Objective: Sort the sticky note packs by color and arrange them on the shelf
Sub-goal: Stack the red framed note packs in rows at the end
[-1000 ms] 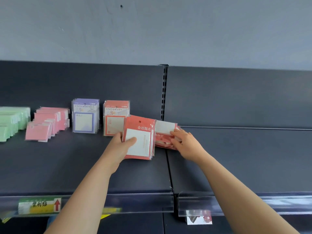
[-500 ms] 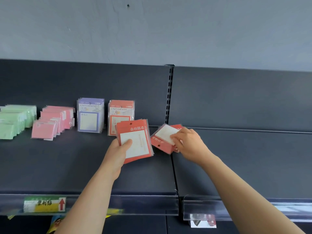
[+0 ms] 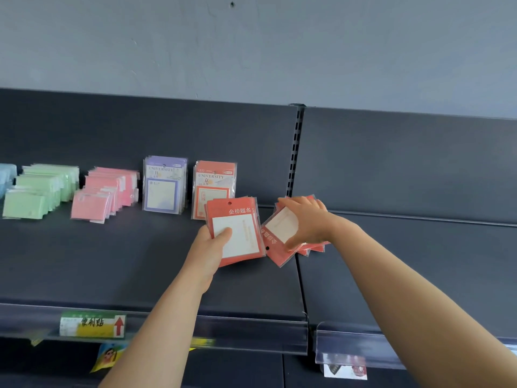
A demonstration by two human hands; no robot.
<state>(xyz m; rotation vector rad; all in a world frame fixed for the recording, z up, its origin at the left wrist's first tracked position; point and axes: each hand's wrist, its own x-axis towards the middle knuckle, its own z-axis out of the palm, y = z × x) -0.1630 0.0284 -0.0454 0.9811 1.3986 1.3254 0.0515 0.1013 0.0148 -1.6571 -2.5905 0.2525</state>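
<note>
Gripping a held red stack point(image 3: 237, 228) in the left hand point(image 3: 208, 245), thumb pressed across the white window and fingers curled behind, tilted a little and raised just off the dark shelf point(image 3: 112, 261). At three o'clock of that stack, just beside it, clasping a fanned red heap point(image 3: 275, 247) with the right hand point(image 3: 307, 222): fingers curled over the far edge, thumb at the near edge, apparently pinching the top pack only, though hard to tell from this angle. Lying flat, that heap, across the seam between two shelf boards, below the slotted upright post point(image 3: 295, 152). At eleven o'clock of the held stack, standing against the back panel, orange University packs point(image 3: 214, 180), partly hidden behind it; at ten o'clock, purple University packs point(image 3: 163, 186), upright too. Further along at nine o'clock, in overlapping rows lying back: pink packs point(image 3: 103, 194), then green packs point(image 3: 39, 191), then a sliver of blue packs point(image 3: 5, 175) at the frame's edge. At seven o'clock, on the shelf's clear front rail, a green and yellow label point(image 3: 92, 323) with a red arrow.
</note>
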